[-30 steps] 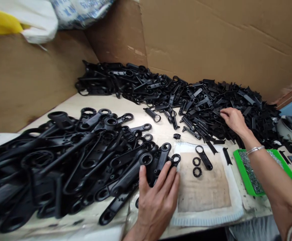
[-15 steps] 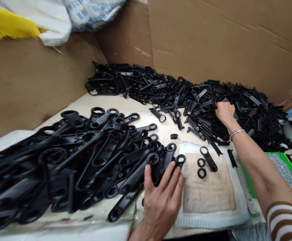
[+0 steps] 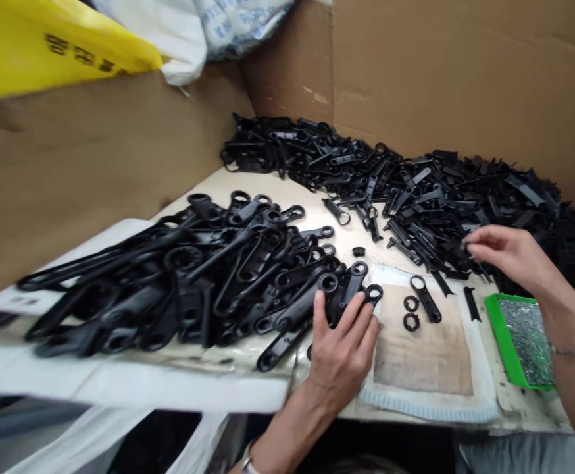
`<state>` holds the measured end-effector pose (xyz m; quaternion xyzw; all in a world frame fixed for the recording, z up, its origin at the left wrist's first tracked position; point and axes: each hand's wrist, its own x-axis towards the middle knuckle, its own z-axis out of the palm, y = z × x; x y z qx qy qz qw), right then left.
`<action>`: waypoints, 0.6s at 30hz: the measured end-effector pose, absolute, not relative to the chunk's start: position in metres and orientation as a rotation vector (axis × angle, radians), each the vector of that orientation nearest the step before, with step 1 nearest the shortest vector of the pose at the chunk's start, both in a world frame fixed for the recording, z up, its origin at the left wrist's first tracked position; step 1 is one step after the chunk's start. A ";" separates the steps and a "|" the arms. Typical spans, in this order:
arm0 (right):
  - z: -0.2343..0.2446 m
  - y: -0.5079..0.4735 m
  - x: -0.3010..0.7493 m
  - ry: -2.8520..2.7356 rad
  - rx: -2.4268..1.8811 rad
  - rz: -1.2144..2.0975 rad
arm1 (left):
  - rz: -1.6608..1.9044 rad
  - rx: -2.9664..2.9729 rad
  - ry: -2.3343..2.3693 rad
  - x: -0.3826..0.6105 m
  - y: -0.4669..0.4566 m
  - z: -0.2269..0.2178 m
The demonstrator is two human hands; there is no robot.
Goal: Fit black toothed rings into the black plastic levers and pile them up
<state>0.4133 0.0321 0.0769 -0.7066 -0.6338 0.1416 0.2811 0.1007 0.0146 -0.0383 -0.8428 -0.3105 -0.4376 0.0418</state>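
Note:
My left hand [image 3: 343, 347] lies flat with its fingers stretched over the near end of a heap of large black handle parts [image 3: 208, 283], touching one ring-ended arm [image 3: 351, 289]. My right hand [image 3: 512, 255] hovers at the front edge of a heap of small black flat parts [image 3: 445, 197], fingertips pinched on one small black piece [image 3: 466, 246]. Between the hands a stained white cloth pad [image 3: 425, 368] carries two black toothed rings [image 3: 410, 313] and a short ring-ended lever [image 3: 425, 299].
A green tray of small metal screws [image 3: 519, 336] sits right of the pad. Cardboard walls [image 3: 440, 72] close the back and left. A yellow bag [image 3: 45, 46] and white sacks hang over the left wall. The table edge [image 3: 169, 388] runs near me.
My right hand has drawn back from the small-parts heap toward me, now pinching a small piece. My left hand stays on the handle heap. The view has swung to the left.

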 end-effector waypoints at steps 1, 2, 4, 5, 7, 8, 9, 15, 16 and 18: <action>0.072 0.016 0.406 -1.782 -1.886 0.407 | -1.321 -2.575 -0.941 0.101 0.014 -0.037; 0.066 0.000 0.399 -1.870 -1.885 0.400 | -1.304 -2.571 -0.931 0.101 0.013 -0.036; 0.050 -0.031 0.383 -2.004 -1.848 0.304 | -1.276 -2.574 -0.918 0.100 0.011 -0.033; 0.041 -0.045 0.375 -2.058 -1.837 0.302 | -1.271 -2.580 -0.917 0.098 0.010 -0.029; 0.025 -0.067 0.360 -2.141 -1.829 0.350 | -1.279 -2.589 -0.914 0.093 0.011 -0.018; 0.017 -0.076 0.353 -2.159 -1.845 0.349 | -1.279 -2.585 -0.910 0.090 0.014 -0.010; 0.010 -0.083 0.348 -2.167 -1.867 0.338 | -1.266 -2.572 -0.907 0.087 0.018 0.000; -0.015 -0.098 0.331 -2.030 -1.977 0.220 | -0.529 -2.706 -0.956 0.095 0.091 0.057; -0.015 -0.098 0.330 -2.010 -1.975 0.208 | -0.377 -2.742 -0.986 0.104 0.108 0.060; -0.015 -0.100 0.327 -2.000 -1.957 0.197 | -0.186 -2.779 -1.038 0.123 0.138 0.055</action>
